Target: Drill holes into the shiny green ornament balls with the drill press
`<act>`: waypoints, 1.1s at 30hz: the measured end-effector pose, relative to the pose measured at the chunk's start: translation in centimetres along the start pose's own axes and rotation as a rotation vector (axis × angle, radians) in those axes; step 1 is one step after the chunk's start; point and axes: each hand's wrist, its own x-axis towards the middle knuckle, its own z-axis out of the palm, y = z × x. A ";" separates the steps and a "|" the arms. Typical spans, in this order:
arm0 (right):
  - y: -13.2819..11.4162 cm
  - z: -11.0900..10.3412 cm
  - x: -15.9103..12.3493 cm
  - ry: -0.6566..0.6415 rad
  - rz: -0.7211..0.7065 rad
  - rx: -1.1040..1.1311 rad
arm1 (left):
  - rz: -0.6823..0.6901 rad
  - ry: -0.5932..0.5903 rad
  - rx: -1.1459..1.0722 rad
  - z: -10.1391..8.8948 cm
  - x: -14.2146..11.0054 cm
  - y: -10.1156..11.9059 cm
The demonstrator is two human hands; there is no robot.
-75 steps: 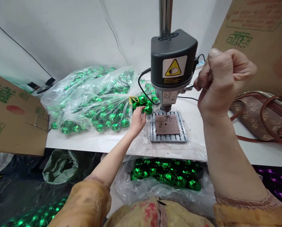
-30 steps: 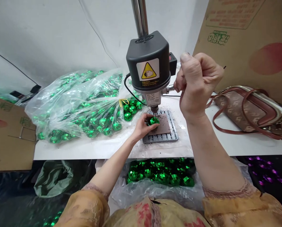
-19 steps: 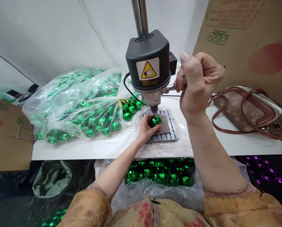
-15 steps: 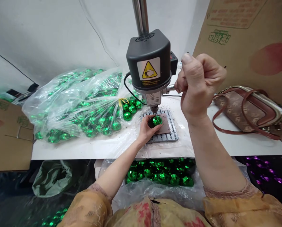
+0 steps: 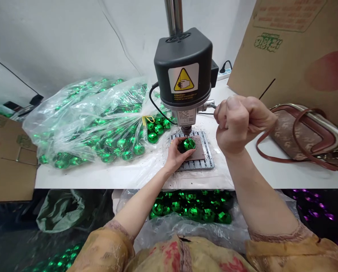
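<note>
A white workbench (image 5: pixel 101 179) carries a bench drill press (image 5: pixel 183 68) and, to its left, a clear plastic bag (image 5: pixel 81 121) of green balls. Right hand (image 5: pixel 239 124) forms a fist, fingers clamped on the feed lever (image 5: pixel 211 105). Left hand (image 5: pixel 176 155) rests over the slotted metal plate (image 5: pixel 192 160), fingers curled around a green mirrored ball (image 5: pixel 189 144), held directly beneath the drill bit (image 5: pixel 186 133).

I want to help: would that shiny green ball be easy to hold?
The green ball looks round, so it would probably roll if let go; the left hand cups it. Its mirror tiles look smooth, so it may feel slippery. It is probably light, since many sit piled in a thin plastic bag.
</note>
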 end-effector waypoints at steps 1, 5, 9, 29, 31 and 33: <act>0.1 -0.1 -0.1 -0.001 -0.013 0.001 | 0.001 -0.003 -0.007 0.0 0.0 -0.1; 0.6 -0.5 -0.6 -0.002 -0.066 0.004 | 0.007 -0.006 -0.023 0.0 0.0 -0.3; 0.6 -1.0 -1.1 -0.008 -0.045 -0.042 | 0.000 -0.008 -0.035 0.1 0.0 -0.4; -0.3 -0.4 0.1 0.000 0.028 -0.114 | 0.043 0.041 -0.016 0.3 -0.2 0.1; -0.6 0.5 1.7 -0.017 0.111 -0.118 | 0.088 0.086 0.032 0.2 -0.7 0.4; -0.7 1.2 2.9 -0.014 0.153 -0.080 | 0.147 0.128 0.114 -0.2 -1.7 1.1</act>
